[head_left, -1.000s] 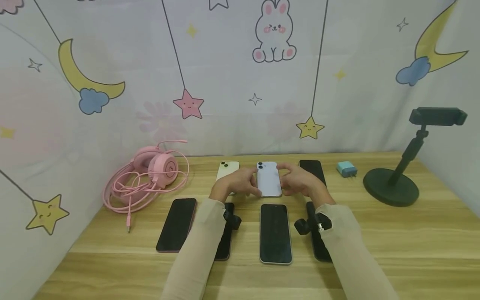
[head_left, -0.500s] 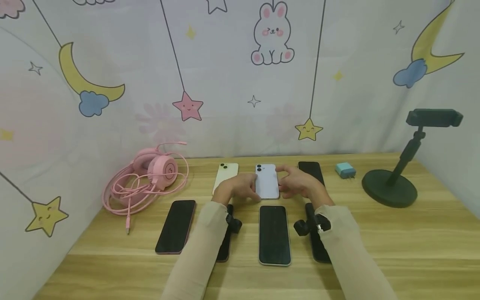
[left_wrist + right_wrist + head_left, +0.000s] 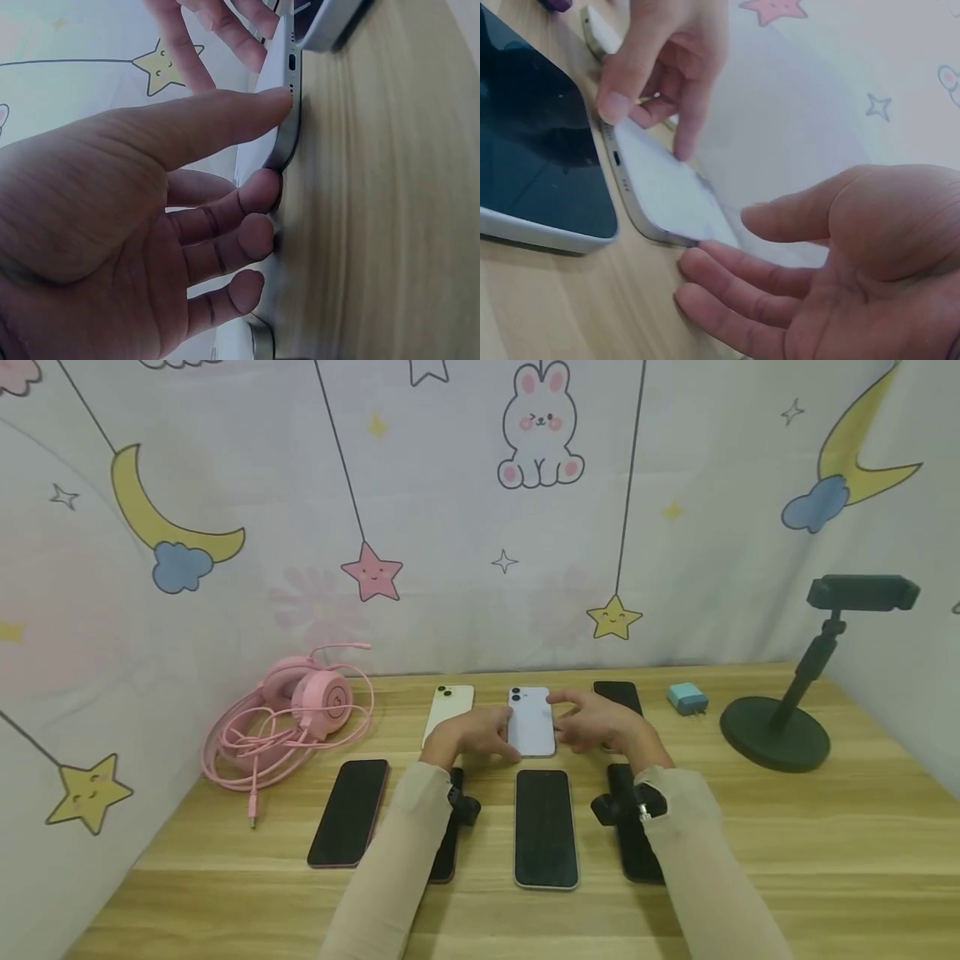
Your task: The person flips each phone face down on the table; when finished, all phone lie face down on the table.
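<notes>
A pale lilac smartphone [image 3: 531,722] lies flat, back up, in the middle of the far row. My left hand [image 3: 474,732] holds its lower left corner: the thumb presses the bottom edge by the charging port, and the fingers rest along the left side, as the left wrist view shows. On the right, my right hand [image 3: 600,720] has its fingers extended, with the tips against the phone's right edge; its thumb [image 3: 780,217] is raised clear of the phone. A cream smartphone [image 3: 454,695] is partly behind the left hand, and a black-screened smartphone [image 3: 618,695] is partly behind the right.
In the near row lie dark-screened phones, among them one at centre [image 3: 546,831] and one at left [image 3: 348,814]; the forearms partly cover others. Pink headphones [image 3: 322,702] with coiled cable are at left. A blue charger [image 3: 687,698] and a black stand [image 3: 776,735] are at right.
The head view shifts slightly. Both hands stay at the lilac smartphone, with little visible movement, and the phones keep their places on the table.
</notes>
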The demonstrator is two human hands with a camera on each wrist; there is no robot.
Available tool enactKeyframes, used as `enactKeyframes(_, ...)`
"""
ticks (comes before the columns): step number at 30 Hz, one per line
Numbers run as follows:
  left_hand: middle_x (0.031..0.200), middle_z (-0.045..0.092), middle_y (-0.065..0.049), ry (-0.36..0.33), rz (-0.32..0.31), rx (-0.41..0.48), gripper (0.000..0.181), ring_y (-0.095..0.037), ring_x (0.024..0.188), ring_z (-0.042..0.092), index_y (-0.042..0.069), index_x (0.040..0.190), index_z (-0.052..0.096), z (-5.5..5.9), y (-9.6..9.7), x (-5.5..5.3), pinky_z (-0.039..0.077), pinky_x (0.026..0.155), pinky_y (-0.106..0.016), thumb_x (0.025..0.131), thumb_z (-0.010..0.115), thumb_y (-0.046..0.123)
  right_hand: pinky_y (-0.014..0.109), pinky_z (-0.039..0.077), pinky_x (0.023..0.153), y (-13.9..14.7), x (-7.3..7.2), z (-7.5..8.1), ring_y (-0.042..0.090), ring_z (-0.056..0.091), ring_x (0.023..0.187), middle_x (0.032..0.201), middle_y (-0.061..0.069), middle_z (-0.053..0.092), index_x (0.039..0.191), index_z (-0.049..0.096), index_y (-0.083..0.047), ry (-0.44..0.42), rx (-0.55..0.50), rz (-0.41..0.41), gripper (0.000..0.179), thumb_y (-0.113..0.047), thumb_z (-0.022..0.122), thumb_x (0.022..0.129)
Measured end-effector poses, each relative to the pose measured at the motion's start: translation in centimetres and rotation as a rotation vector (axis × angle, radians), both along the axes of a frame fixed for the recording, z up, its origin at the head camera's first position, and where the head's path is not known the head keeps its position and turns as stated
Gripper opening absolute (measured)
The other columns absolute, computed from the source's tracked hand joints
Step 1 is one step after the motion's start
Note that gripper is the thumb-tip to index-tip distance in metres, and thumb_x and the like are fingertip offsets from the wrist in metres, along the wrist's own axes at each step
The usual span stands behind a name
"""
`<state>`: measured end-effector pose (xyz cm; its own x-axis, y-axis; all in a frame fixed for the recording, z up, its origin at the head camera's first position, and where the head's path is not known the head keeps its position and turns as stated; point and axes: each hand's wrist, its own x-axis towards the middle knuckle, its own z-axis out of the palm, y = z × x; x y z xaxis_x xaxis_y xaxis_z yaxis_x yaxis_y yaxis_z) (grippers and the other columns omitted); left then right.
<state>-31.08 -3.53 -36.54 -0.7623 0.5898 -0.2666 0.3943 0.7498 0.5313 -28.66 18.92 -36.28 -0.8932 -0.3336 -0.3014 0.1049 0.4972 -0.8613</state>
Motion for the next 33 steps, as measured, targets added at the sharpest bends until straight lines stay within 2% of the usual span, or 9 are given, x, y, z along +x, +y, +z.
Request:
enactKeyframes(3,0.084,0.053,-0.003,-0.02,-0.001,0.018,0.056,-0.015,0.073,0.047,-0.004,0.13,0.053,0.2,-0.1,0.1,0.037,0.066,-0.025,0.088,0.078,0.023,0.042,0.053,0.083,0.4,0.0,0.3,0.034,0.061,0.111,0.141,0.029,0.049,0.153,0.036,-0.004,0.026,0.008,0.04,0.05,-0.007,0.048,0.104)
enactKeyframes(5,0.086,0.054,-0.003,-0.043,-0.002,0.026,0.074,-0.014,0.075,0.048,-0.002,0.147,0.042,0.1,-0.1,0.1,0.038,0.067,-0.025,0.088,0.079,0.024,0.044,0.053,0.086,0.7,0.1,0.3,0.036,0.06,0.114,0.14,0.029,0.05,0.151,0.038,-0.004,0.031,0.007,0.06,0.049,-0.006,0.049,0.104)
enactKeyframes(7,0.087,0.056,-0.003,-0.062,0.004,0.03,0.086,-0.014,0.075,0.048,0.002,0.155,0.031,0.1,-0.1,0.2,0.038,0.068,-0.026,0.088,0.079,0.025,0.046,0.053,0.087,0.9,0.0,0.4,0.036,0.06,0.114,0.138,0.028,0.053,0.15,0.041,-0.003,0.038,0.008,0.076,0.048,-0.006,0.05,0.103)
enactKeyframes(13,0.082,0.055,-0.002,-0.083,0.006,0.057,0.083,-0.013,0.067,0.046,0.01,0.157,0.032,0.1,0.3,0.1,0.036,0.062,-0.027,0.089,0.078,0.025,0.045,0.053,0.089,1.5,-0.1,0.7,0.034,0.062,0.111,0.135,0.025,0.057,0.148,0.045,-0.004,0.045,0.009,0.052,0.049,-0.006,0.054,0.1)
enactKeyframes(20,0.083,0.059,-0.001,-0.052,-0.064,0.048,0.075,-0.011,0.062,0.047,0.012,0.155,0.035,0.5,1.2,0.2,0.038,0.059,-0.026,0.093,0.074,0.024,0.047,0.052,0.09,2.1,0.0,0.9,0.037,0.06,0.115,0.136,0.026,0.055,0.149,0.044,-0.004,0.04,-0.02,0.03,0.049,-0.007,0.053,0.101)
enactKeyframes(25,0.089,0.061,-0.002,-0.025,-0.092,0.038,0.073,-0.011,0.067,0.049,0.012,0.154,0.037,0.6,1.9,0.4,0.039,0.062,-0.025,0.092,0.074,0.025,0.047,0.052,0.091,2.3,0.0,0.8,0.036,0.061,0.115,0.135,0.025,0.057,0.148,0.046,-0.004,0.039,-0.024,0.013,0.049,-0.007,0.054,0.1)
enactKeyframes(33,0.09,0.063,-0.002,-0.075,-0.099,0.045,0.072,-0.012,0.069,0.05,0.012,0.154,0.037,0.4,2.9,0.4,0.04,0.063,-0.026,0.093,0.073,0.028,0.045,0.053,0.088,2.4,0.1,0.5,0.032,0.064,0.109,0.131,0.022,0.061,0.146,0.049,-0.006,0.02,-0.031,-0.012,0.047,-0.01,0.059,0.1)
